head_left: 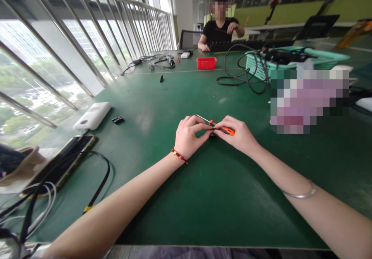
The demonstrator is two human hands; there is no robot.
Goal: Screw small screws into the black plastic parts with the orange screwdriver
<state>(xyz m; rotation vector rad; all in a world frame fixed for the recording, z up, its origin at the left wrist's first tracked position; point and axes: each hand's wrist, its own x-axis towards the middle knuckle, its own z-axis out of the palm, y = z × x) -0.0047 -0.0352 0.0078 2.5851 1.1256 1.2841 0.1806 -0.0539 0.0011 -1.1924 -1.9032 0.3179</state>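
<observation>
Orange and black plastic, the handle of a small screwdriver (222,129) lies pinched in the right hand (238,135), its thin metal shaft angling up and to the left over the fingertips of the left hand (188,135). The left thumb and forefinger are curled nearly closed onto a small dark part (212,134) resting on the green table mat (203,197), mid-table just ahead of both wrists (most of it is hidden under the fingers, so its shape is hard to make out). A beaded red bracelet (179,155) circles the left wrist, a smooth silver bangle (300,193) the right forearm.
</observation>
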